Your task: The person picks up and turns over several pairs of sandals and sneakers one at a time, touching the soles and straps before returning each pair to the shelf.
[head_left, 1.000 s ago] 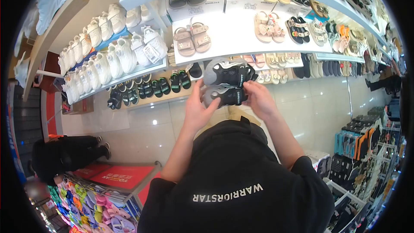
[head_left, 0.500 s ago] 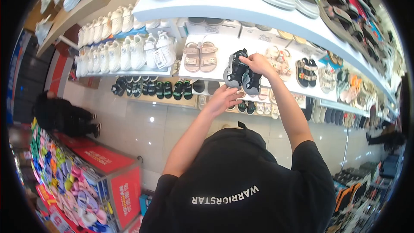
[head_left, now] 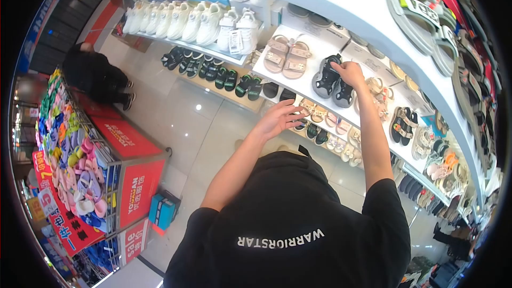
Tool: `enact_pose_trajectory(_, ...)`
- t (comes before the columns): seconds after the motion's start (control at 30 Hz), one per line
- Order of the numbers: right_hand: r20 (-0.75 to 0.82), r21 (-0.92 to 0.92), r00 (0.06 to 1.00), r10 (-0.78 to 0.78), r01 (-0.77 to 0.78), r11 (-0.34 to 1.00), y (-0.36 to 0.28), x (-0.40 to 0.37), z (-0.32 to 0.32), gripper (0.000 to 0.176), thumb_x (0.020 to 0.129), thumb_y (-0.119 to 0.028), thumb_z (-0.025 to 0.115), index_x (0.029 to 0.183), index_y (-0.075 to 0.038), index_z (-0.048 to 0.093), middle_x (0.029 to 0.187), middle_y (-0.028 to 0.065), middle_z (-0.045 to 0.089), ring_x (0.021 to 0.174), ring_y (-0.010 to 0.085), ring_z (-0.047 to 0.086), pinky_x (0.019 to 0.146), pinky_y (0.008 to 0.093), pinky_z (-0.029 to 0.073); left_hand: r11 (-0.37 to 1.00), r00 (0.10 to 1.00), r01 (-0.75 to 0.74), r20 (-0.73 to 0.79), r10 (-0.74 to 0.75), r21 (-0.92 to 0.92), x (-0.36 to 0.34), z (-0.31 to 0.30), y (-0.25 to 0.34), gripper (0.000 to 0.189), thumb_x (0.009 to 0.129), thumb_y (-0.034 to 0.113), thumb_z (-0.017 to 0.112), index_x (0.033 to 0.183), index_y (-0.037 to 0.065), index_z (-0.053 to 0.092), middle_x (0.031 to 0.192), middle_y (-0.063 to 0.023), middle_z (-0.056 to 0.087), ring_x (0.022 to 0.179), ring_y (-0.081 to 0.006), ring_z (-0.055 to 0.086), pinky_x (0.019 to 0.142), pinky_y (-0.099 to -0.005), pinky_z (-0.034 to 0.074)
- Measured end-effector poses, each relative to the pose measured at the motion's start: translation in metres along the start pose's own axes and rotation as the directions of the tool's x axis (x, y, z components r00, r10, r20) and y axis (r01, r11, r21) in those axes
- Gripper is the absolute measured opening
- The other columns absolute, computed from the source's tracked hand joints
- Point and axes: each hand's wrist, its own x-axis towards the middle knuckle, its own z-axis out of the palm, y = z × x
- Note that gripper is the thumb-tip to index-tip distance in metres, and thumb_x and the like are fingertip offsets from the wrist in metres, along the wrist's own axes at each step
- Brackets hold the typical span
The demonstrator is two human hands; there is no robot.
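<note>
A pair of black sandals with grey soles stands on the white display shelf, close to its front edge. Around their upper rear part my right hand is closed, the thumb lying over the black straps. Lower and to the left, my left hand hangs in front of the shelf with its fingers apart and nothing in them. Pink-beige sandals sit just left of the black pair. To the right, partly behind my right wrist, are beige sandals.
White sneakers fill racks at the left. An upper shelf with grey sandals juts out above. Lower down, dark sandals line another shelf. A wire bin of colourful slippers stands at left, near a person in black.
The black sandals have gone from between both hands down onto the shelf, still in my right hand. My left hand has come away from them. The view has turned and shifted.
</note>
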Motion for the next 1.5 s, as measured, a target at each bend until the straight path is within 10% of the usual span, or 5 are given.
enact_pose_trajectory(0.5,-0.283,0.137,0.935,-0.213,0.26,0.956,-0.123,-0.029,0.048,0.03,0.083,-0.034,0.071,0.099,-0.009,0.069,0.105,0.0179,0.067,0.102,0.0348,0.064,0.087,0.0512,0.048,0.972,0.966,0.193,0.146,-0.212,0.135,0.01,-0.07,0.104,0.046,0.1,0.025,0.053,0.139,0.002,0.044,0.134,-0.0214,0.056,0.122,-0.034,0.057,0.098,-0.0448,0.049)
enact_pose_trajectory(0.73,-0.408,-0.326,0.898,-0.161,0.021,0.945,-0.204,-0.011,0.142,0.043,0.078,-0.045,0.075,0.102,-0.01,0.07,0.102,0.0202,0.063,0.097,0.0338,0.063,0.085,0.053,0.044,0.963,0.936,0.218,0.245,-0.253,0.16,0.017,-0.105,0.17,0.045,0.1,0.027,0.053,0.136,0.002,0.048,0.134,-0.0201,0.056,0.12,-0.0315,0.058,0.098,-0.0438,0.049)
enact_pose_trajectory(1.23,-0.395,0.119,0.898,0.194,-0.16,0.98,-0.239,-0.119,0.185,0.033,0.076,-0.036,0.073,0.091,-0.006,0.072,0.082,0.0118,0.07,0.073,0.029,0.068,0.069,0.0391,0.053,0.882,0.848,0.425,0.252,-0.467,0.205,-0.003,-0.162,0.183,0.047,0.104,0.046,0.042,0.125,0.005,0.052,0.124,-0.018,0.061,0.124,-0.0337,0.054,0.098,-0.045,0.045)
enact_pose_trajectory(1.33,0.051,0.911,0.938,0.342,0.097,-0.4,-0.244,-0.156,0.185,0.047,0.097,-0.037,0.05,0.129,-0.004,0.057,0.12,0.0123,0.066,0.103,0.0262,0.068,0.087,0.0423,0.056,0.868,0.913,0.254,0.191,-0.361,0.426,-0.021,-0.161,0.188,0.041,0.105,0.04,0.043,0.124,0.004,0.05,0.125,-0.015,0.059,0.124,-0.0298,0.053,0.098,-0.0455,0.045)
enact_pose_trajectory(1.5,-0.039,0.614,0.973,0.228,0.203,-0.763,-0.274,-0.206,0.194,0.063,0.099,-0.05,0.042,0.144,-0.007,0.041,0.14,0.0157,0.052,0.123,0.0313,0.057,0.101,0.0466,0.051,0.747,0.943,-0.164,0.324,-0.073,0.644,-0.057,-0.132,0.198,0.044,0.098,0.028,0.055,0.132,0.002,0.045,0.134,-0.013,0.051,0.128,-0.0243,0.048,0.104,-0.0414,0.04)
